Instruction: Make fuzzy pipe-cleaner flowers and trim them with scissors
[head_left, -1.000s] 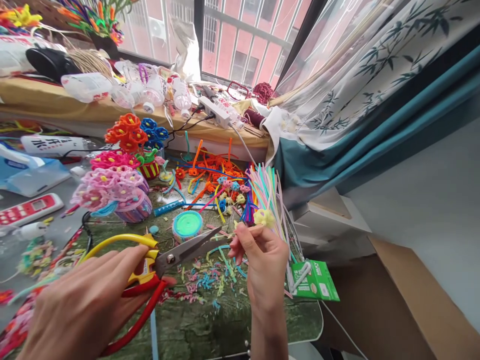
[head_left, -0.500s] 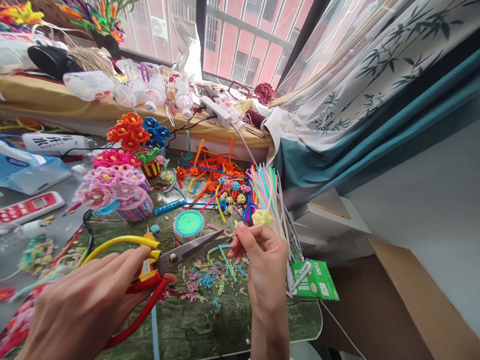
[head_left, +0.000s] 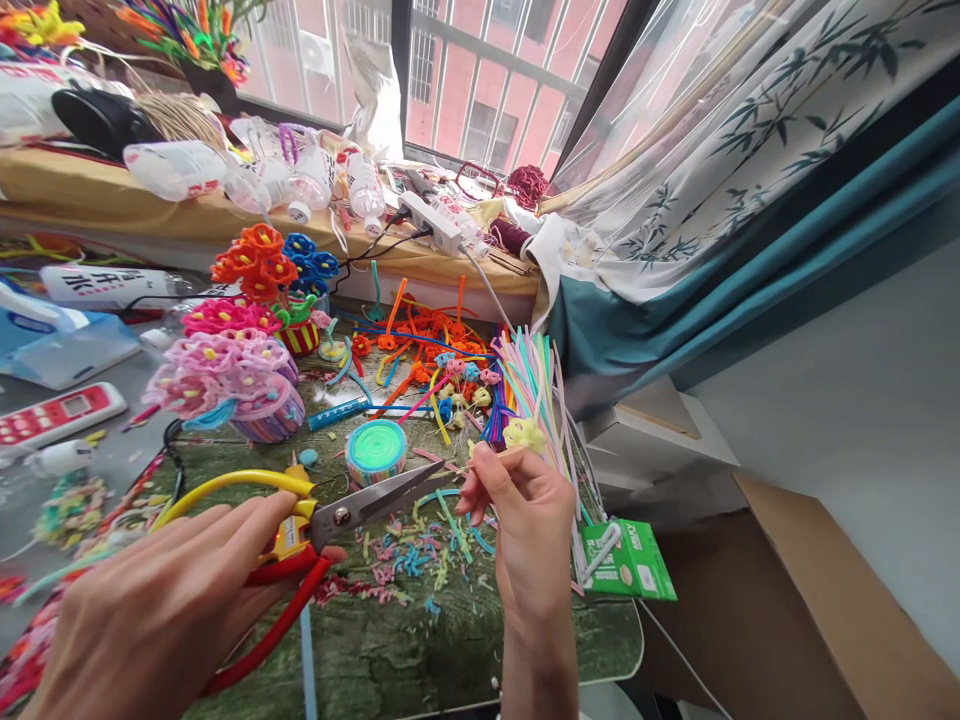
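My left hand (head_left: 172, 585) is closed around a pair of scissors (head_left: 379, 500) with yellow and red handles. Their blades are closed together and point right, with the tip close to the fingers of my right hand (head_left: 525, 510). That hand is pinched shut, thumb against index finger. A pale yellow pipe-cleaner flower (head_left: 525, 433) shows just above its knuckles, and a small yellow bit sticks out at the fingertips. A round green-topped pot (head_left: 376, 450) wrapped in coloured strips stands behind the blades. Colourful fuzzy clippings (head_left: 409, 560) lie scattered below them.
Pipe-cleaner flowers in orange, blue and pink, with a pink bunch (head_left: 225, 370) in front, stand at left. A bundle of pastel pipe cleaners (head_left: 529, 370) lies behind my right hand, near a green packet (head_left: 630, 560). Plastic bottles (head_left: 176, 170) line the windowsill. A cardboard box (head_left: 825, 590) sits right.
My left hand and the scissors have shifted very slightly left. My right hand keeps its pinch in nearly the same place.
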